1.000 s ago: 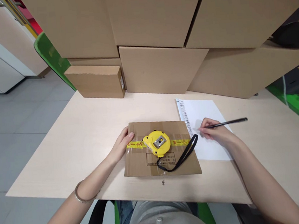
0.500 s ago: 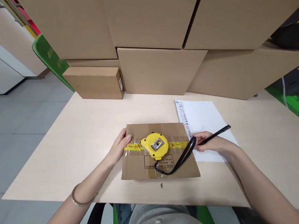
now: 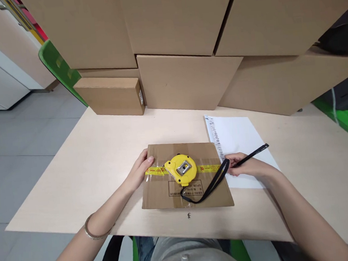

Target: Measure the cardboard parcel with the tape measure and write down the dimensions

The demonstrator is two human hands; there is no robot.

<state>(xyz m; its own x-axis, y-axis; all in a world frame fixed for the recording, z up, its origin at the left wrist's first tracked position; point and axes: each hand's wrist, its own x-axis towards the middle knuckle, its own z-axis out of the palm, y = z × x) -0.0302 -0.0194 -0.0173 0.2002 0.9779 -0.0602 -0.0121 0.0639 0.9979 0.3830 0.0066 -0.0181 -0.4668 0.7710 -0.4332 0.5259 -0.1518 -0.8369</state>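
A flat cardboard box [image 3: 158,195], banded with yellow printed tape, lies on the table in front of me. My left hand [image 3: 141,168] grips its left edge, thumb on top. A yellow tape measure [image 3: 182,169] with a metal clip rests on the box; its black wrist strap [image 3: 213,184] loops toward the right edge. My right hand [image 3: 240,165] is beside that edge, over a notebook, its fingers closed on a black pen [image 3: 253,155]. The pen's far end points up to the right, and its tip is hidden. The strap's loop reaches the fingertips; whether they touch it, I cannot tell.
The white spiral notebook [image 3: 239,134] lies partly beneath my right hand. A small carton [image 3: 109,97] stands at the back left of the table [image 3: 83,176]. Large cardboard boxes [image 3: 190,79] form a wall along the back. A green chair [image 3: 59,69] is beyond the left corner.
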